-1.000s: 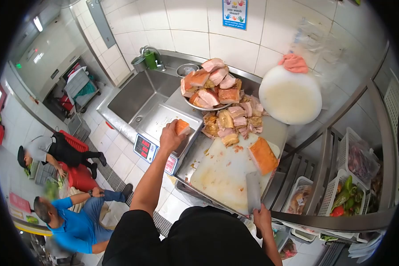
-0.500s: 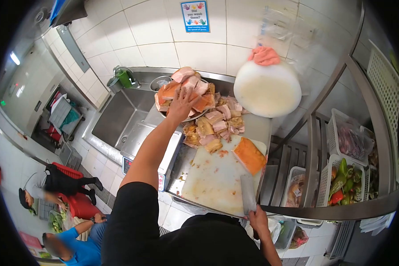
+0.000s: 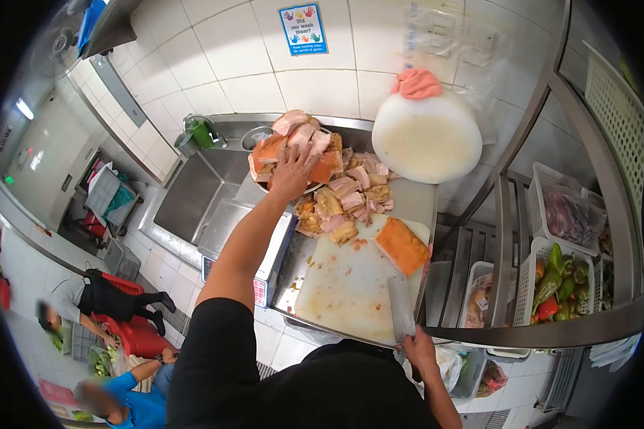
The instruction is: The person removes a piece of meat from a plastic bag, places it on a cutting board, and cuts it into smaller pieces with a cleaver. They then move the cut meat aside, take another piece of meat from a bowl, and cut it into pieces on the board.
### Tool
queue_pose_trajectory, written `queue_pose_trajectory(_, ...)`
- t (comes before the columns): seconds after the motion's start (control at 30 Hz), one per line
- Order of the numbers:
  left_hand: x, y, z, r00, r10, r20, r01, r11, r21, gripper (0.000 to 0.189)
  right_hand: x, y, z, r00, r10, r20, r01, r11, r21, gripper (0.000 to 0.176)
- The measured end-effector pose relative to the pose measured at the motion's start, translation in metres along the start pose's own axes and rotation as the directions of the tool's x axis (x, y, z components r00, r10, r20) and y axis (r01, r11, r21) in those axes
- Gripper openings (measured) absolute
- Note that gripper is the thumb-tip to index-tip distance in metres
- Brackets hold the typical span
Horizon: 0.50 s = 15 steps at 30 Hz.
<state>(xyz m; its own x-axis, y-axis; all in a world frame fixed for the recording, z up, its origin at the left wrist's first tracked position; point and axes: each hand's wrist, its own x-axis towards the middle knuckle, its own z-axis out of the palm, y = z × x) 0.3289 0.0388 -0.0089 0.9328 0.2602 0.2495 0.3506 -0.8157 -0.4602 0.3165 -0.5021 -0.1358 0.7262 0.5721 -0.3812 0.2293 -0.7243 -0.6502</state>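
Bright, even overhead light fills the kitchen; glare whitens the tiles point(image 3: 250, 43) above the left hand point(image 3: 291, 171), and the sink point(image 3: 193, 189) beside it gleams. The hand and the cleaver point(image 3: 402, 307) below it are sharp. Fisheye distortion bends the edges into a black ring; a person point(image 3: 122, 407) far below-left is blurred.

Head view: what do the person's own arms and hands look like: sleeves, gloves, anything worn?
The left hand and right hand are bare: no gloves, no watch in sight. The left arm is uncovered up to the short black sleeve of a black top. The right forearm is uncovered too; its sleeve is out of view.
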Motion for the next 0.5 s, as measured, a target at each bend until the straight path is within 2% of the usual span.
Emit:
queue_pose_trajectory(0.03,0.002,0.003,0.003,1.000,0.001,-0.003,-0.001,1.000,0.004,0.070,0.000,0.000,0.000,1.000,-0.003,-0.003,0.003,1.000,0.004,0.034)
queue_pose_trajectory(0.1,0.009,0.009,0.010,0.995,-0.023,0.093,0.039,0.985,-0.167,0.067,0.000,0.001,-0.001,1.000,-0.013,0.010,0.013,1.000,0.008,0.037)
queue_pose_trajectory(0.13,0.010,0.014,0.011,0.995,-0.061,0.081,0.076,0.976,-0.202,0.061,0.001,0.002,0.000,1.000,-0.018,0.007,0.018,1.000,0.010,0.037)
queue_pose_trajectory(0.17,0.011,0.015,0.012,0.995,-0.063,0.076,0.077,0.977,-0.199,0.061,0.001,0.004,0.001,1.000,-0.013,0.003,0.013,1.000,0.006,0.038)
queue_pose_trajectory(0.23,0.011,0.016,0.006,0.992,-0.066,0.107,0.096,0.948,-0.304,0.060,0.000,0.003,0.001,1.000,-0.011,-0.001,0.011,1.000,0.002,0.038)
queue_pose_trajectory(0.27,0.009,0.016,0.008,0.994,-0.100,0.032,0.105,0.930,-0.353,0.062,-0.001,0.002,0.000,1.000,-0.008,0.006,0.008,1.000,0.008,0.039)
queue_pose_trajectory(0.33,0.004,0.014,0.006,0.994,-0.113,-0.005,0.100,0.905,-0.413,0.063,0.001,0.005,0.004,1.000,-0.012,0.013,0.012,1.000,0.015,0.039)
queue_pose_trajectory(0.4,-0.003,0.012,-0.004,0.991,-0.130,-0.039,0.097,0.877,-0.470,0.065,0.005,0.017,0.011,0.996,-0.082,-0.046,0.080,0.996,-0.032,0.038)
queue_pose_trajectory(0.43,-0.006,0.013,-0.022,0.976,-0.217,-0.015,0.174,0.820,-0.545,0.064,0.006,0.011,0.008,0.995,-0.089,-0.045,0.088,0.996,-0.033,0.038)
queue_pose_trajectory(0.47,-0.007,0.012,-0.032,0.954,-0.298,0.017,0.245,0.750,-0.614,0.063,0.003,0.006,0.004,1.000,-0.027,-0.010,0.027,0.999,0.024,0.037)
queue_pose_trajectory(0.5,-0.006,0.006,-0.026,0.953,-0.301,0.016,0.247,0.751,-0.613,0.063,0.002,0.003,0.002,0.999,0.036,0.028,-0.038,0.996,0.079,0.035)
